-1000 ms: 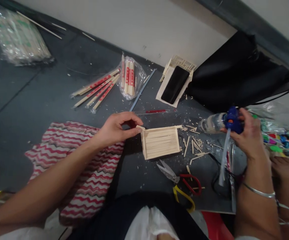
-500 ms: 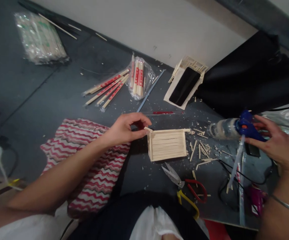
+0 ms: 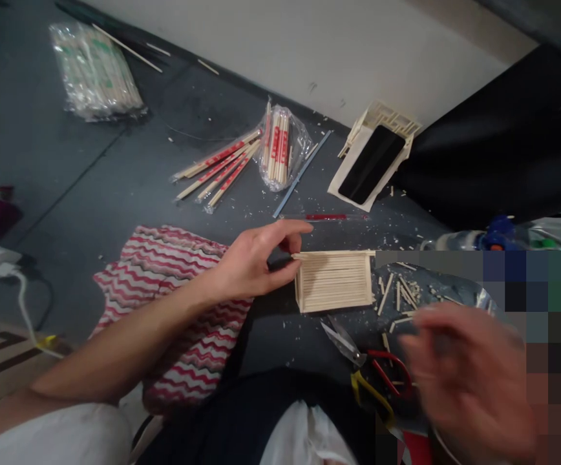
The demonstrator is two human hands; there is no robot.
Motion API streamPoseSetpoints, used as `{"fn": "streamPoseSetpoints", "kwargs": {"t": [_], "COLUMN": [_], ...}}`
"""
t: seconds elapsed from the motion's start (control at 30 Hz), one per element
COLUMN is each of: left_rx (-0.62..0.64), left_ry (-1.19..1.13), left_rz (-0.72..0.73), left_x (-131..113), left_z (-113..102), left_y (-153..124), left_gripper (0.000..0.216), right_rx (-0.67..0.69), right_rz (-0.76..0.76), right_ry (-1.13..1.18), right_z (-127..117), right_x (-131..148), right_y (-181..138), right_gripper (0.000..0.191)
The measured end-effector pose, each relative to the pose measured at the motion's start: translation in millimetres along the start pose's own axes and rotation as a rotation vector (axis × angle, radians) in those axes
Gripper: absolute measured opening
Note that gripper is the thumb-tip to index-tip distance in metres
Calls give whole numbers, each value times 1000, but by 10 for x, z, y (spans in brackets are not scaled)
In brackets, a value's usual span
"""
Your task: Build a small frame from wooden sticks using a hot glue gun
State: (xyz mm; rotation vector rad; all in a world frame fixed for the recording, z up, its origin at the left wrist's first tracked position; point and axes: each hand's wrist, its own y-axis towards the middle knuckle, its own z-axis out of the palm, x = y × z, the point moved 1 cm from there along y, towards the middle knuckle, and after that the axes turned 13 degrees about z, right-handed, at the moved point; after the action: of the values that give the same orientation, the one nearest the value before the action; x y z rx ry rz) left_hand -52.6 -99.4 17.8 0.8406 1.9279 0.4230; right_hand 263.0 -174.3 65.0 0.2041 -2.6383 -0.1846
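Note:
A small open box (image 3: 333, 284) of pale wooden sticks rests on the grey table before me. My left hand (image 3: 265, 258) is at its upper left corner, thumb and a curled finger pinching the stick end there while the index finger points out above. My right hand (image 3: 469, 374) is smeared by motion, low on the right near the scissors (image 3: 351, 349), its fingers unclear. Further back, the blue glue gun (image 3: 501, 232) lies by a clear bottle (image 3: 450, 241); blocky picture squares hide its lower part.
Cut stick pieces (image 3: 406, 294) lie right of the box. Behind are wrapped chopsticks (image 3: 222, 165), a bagged bundle (image 3: 278, 145) and a black phone (image 3: 372, 165) against a stick rack. A striped cloth (image 3: 188, 349) lies under my left forearm; a packet of sticks (image 3: 99, 74) sits far left.
My right hand has left the glue gun and moved down and left, toward the scissors. My left hand stays at the box corner, its index finger now stretched out. The view has shifted slightly.

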Motion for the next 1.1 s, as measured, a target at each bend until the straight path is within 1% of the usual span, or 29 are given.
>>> {"fn": "streamPoseSetpoints", "kwargs": {"t": [0.03,0.1,0.13,0.17,0.2,0.3,0.4,0.5,0.67,0.83,0.97,1.1], "left_rx": [-6,-18,-22,-23,-21,-5,-1,-11,4,28,35,29], "left_ry": [19,21,11,0,-9,-23,-22,-16,15,12,9,-41], "left_rz": [17,35,42,44,40,23,4,-2,98,200,216,133], "left_x": [-29,-77,-94,-106,-113,-121,-125,-122,-87,-46,-32,-48], "left_z": [1,2,2,1,1,5,16,33,58,74,83,65], "left_y": [-2,-1,1,4,6,5,-5,-18,-16,-8,-9,4], "left_gripper": [42,51,55,59,63,73,81,86,92,95,93,83], "right_rx": [-13,-55,-106,-120,-117,-58,8,50,128,224,239,202], "right_rz": [-70,-256,-318,-370,-377,-363,-365,-365,-376,-367,-366,-325], "right_ry": [21,77,116,126,121,121,153,183,197,275,300,334], "right_z": [130,329,400,463,518,656,757,809,799,768,765,764], "right_x": [240,650,794,894,949,936,848,809,789,730,716,735], "right_y": [43,243,366,479,575,705,692,682,742,827,863,856], "right_gripper": [48,55,56,57,55,51,49,43,30,18,12,10]}}
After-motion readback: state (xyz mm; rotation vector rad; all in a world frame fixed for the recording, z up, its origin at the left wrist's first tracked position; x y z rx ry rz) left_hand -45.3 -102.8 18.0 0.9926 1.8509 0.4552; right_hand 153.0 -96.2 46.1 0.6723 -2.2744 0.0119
